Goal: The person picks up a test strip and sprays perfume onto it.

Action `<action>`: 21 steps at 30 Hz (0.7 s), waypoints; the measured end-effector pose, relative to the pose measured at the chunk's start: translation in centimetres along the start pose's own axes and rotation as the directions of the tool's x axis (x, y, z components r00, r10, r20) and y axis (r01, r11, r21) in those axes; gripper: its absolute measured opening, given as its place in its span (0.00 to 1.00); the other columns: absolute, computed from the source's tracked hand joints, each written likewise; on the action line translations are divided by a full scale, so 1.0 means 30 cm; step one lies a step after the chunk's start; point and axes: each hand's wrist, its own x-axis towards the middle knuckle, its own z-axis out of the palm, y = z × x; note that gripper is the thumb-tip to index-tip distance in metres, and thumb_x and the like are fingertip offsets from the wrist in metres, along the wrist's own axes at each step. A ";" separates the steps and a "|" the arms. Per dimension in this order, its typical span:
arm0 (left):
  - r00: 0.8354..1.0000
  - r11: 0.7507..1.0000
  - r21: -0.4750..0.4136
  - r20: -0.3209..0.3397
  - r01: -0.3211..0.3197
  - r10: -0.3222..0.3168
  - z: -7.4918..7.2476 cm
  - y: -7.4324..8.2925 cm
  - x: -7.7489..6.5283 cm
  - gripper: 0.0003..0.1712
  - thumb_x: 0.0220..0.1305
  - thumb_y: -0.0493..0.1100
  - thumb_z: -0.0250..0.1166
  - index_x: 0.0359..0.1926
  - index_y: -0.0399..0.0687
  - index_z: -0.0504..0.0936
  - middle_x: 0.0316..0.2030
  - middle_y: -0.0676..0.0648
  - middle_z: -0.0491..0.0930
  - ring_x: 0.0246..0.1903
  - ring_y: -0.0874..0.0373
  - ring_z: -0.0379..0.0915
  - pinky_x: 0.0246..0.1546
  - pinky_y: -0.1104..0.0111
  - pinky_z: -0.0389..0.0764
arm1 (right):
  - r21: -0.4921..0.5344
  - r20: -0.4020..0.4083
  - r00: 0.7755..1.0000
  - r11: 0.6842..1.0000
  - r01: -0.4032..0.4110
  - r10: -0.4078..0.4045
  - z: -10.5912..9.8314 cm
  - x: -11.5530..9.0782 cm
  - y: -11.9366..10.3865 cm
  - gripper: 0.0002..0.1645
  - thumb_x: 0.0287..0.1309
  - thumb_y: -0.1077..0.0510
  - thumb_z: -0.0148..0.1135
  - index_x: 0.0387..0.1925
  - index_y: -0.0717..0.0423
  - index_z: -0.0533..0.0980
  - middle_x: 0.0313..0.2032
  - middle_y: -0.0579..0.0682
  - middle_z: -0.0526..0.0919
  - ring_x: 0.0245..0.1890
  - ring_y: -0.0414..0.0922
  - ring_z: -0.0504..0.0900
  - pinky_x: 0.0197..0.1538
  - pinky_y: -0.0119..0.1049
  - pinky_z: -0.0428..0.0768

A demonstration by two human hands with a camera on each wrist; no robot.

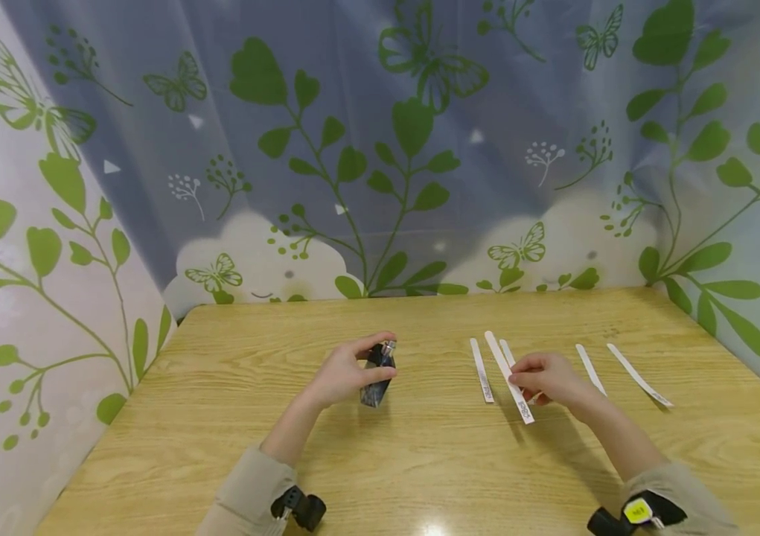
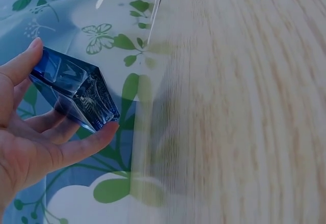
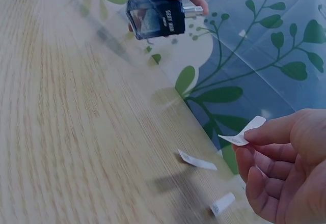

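My left hand [image 1: 342, 376] holds a dark blue glass perfume bottle [image 1: 371, 393] above the table, tilted, fingers and thumb around it. Its silver spray nozzle is uncapped at the top, and pale lettering on its side shows in the right wrist view [image 3: 173, 20]. A white paper test strip [image 1: 499, 356] is pinched between thumb and fingers of my right hand [image 1: 550, 381], raised off the table. Small writing marks the strip's near end. Another strip [image 1: 505, 348] lies partly hidden behind that hand.
On the wooden table [image 1: 219, 387], one strip [image 1: 481, 372] lies left of my right hand. Further right are a second strip [image 1: 590, 368] and a curved third [image 1: 637, 374]. A leaf-and-butterfly patterned curtain [image 1: 366, 171] stands behind the table and along its sides.
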 end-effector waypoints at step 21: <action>1.000 1.000 0.014 0.012 -0.008 0.007 -0.016 -0.065 0.018 0.31 0.57 0.47 0.68 0.63 0.58 0.71 0.61 0.44 0.68 0.55 0.41 0.67 0.40 0.61 0.76 | -0.067 -0.137 0.983 0.989 -0.135 0.125 -0.154 0.002 0.146 0.18 0.61 0.60 0.58 0.43 0.74 0.74 0.23 0.45 0.77 0.24 0.40 0.75 0.29 0.35 0.76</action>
